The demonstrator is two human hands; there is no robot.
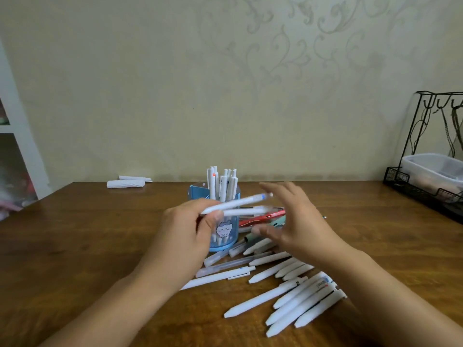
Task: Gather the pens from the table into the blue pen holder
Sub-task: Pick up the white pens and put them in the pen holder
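The blue pen holder [223,236] stands mid-table with several white pens [221,182] upright in it. In front of the holder, my left hand [185,234] grips two white pens [240,205] lying almost level and pointing right, blurred by motion. My right hand [298,221] hovers just right of them, fingers spread and relaxed, holding nothing. Many white pens [295,296] lie scattered on the wooden table [87,246] below and right of the holder. A red pen [260,217] and a green pen [274,222] lie behind my right hand.
A black wire rack [426,191] with a clear plastic box [433,171] stands at the back right. Two rolled white papers [126,183] lie at the back left by the wall. A white shelf edge [17,136] rises at the far left.
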